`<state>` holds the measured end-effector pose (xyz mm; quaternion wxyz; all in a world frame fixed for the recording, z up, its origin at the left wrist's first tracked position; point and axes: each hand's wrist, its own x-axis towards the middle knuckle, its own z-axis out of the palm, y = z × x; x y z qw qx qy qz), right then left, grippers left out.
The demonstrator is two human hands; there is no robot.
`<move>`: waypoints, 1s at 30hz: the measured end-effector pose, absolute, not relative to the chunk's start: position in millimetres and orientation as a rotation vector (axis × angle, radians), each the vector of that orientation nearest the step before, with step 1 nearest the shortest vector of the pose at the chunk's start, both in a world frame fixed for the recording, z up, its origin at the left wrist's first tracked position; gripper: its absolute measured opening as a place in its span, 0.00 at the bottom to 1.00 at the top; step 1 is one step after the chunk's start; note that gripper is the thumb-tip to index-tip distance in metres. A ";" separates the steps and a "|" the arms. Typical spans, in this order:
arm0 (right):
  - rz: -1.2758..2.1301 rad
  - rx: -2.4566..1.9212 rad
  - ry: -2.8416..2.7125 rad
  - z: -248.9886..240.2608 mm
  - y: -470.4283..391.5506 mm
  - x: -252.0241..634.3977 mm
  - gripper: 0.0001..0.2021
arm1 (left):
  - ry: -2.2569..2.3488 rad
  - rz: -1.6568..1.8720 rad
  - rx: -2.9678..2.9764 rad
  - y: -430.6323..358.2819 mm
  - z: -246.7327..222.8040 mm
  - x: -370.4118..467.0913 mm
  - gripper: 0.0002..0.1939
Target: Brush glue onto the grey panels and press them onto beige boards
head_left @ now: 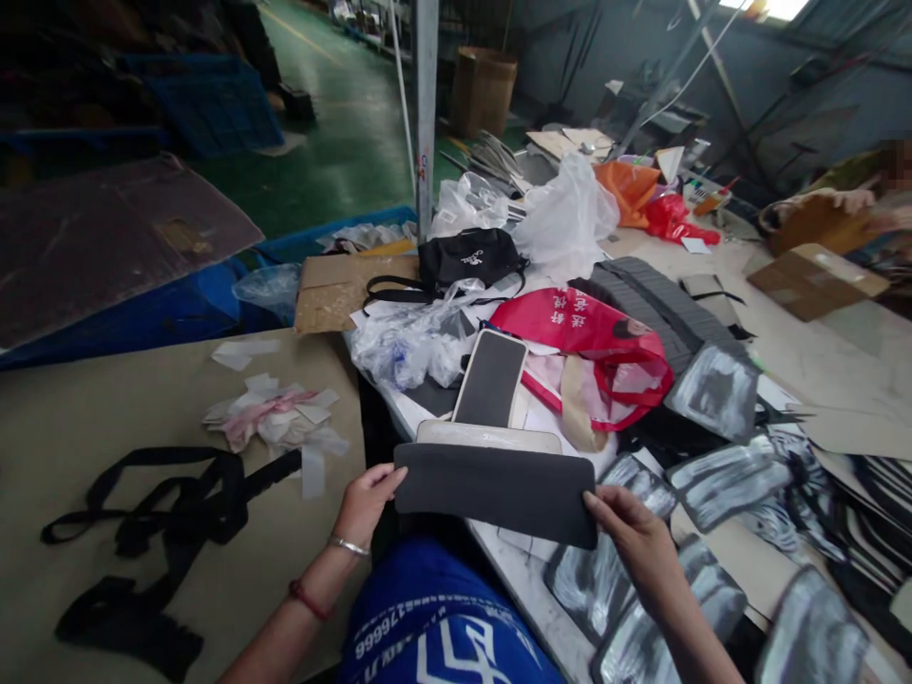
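Observation:
Between my two hands a dark grey rectangular panel (495, 489) with rounded corners is held up, its long side running across. My left hand (367, 503) pinches its left end; my right hand (627, 527) pinches the right end, thumb on the front face. Just behind the panel shows the top of a pale beige board (491, 437). Farther back, a dark panel with a cream border (489, 380) lies on the table. To the right of my right hand are several dark pieces smeared with whitish streaks (731, 480).
Black straps (178, 503) and pale scraps (275, 413) lie on the left surface. A red printed bag (591, 342), clear plastic (420, 337), a black pouch (470, 258) and a cardboard piece (349, 290) crowd the table. A metal post (426, 114) rises behind. Another person's hand (851, 199) shows far right.

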<state>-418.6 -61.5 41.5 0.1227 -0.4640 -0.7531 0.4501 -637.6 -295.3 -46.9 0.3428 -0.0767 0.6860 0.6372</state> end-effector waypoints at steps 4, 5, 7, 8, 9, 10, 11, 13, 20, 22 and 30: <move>1.152 -1.522 -2.197 -21.1 -36.6 -415.6 0.21 | 1.976 1.578 -0.058 -271.9 -62.8 -636.1 0.23; 1.111 -1.537 -2.225 -31.6 -33.0 -416.9 0.20 | 2.026 1.566 -0.035 -266.5 -66.4 -637.2 0.24; 1.055 -1.545 -2.290 -46.0 -27.6 -420.5 0.17 | 2.113 1.541 -0.003 -257.3 -73.5 -640.7 0.24; 1.038 -1.547 -2.319 -50.7 -25.3 -422.4 0.17 | 2.152 1.526 0.008 -253.8 -77.0 -642.7 0.22; 1.024 -1.555 -2.342 -54.2 -23.0 -424.2 0.16 | 2.192 1.508 0.020 -251.0 -80.3 -644.5 0.20; 1.013 -1.566 -2.359 -56.9 -20.6 -426.0 0.16 | 2.229 1.489 0.030 -248.9 -83.6 -646.0 0.18; 1.005 -1.577 -2.371 -59.1 -18.1 -427.8 0.16 | 2.259 1.468 0.038 -247.5 -86.7 -647.1 0.16; 0.993 -1.598 -2.388 -62.0 -13.3 -431.4 0.15 | 2.298 1.425 0.047 -245.9 -92.2 -647.9 0.14; 0.944 -1.627 -2.486 -64.3 -3.7 -439.2 0.15 | 2.354 1.325 0.015 -242.3 -101.1 -640.9 0.08; 0.918 -1.652 -2.511 -64.9 -2.6 -438.1 0.17 | 2.364 1.316 -0.015 -240.8 -99.9 -637.9 0.07; 0.850 -1.643 -2.661 -72.3 6.6 -433.8 0.23 | 2.342 1.331 -0.169 -236.3 -93.1 -638.4 0.05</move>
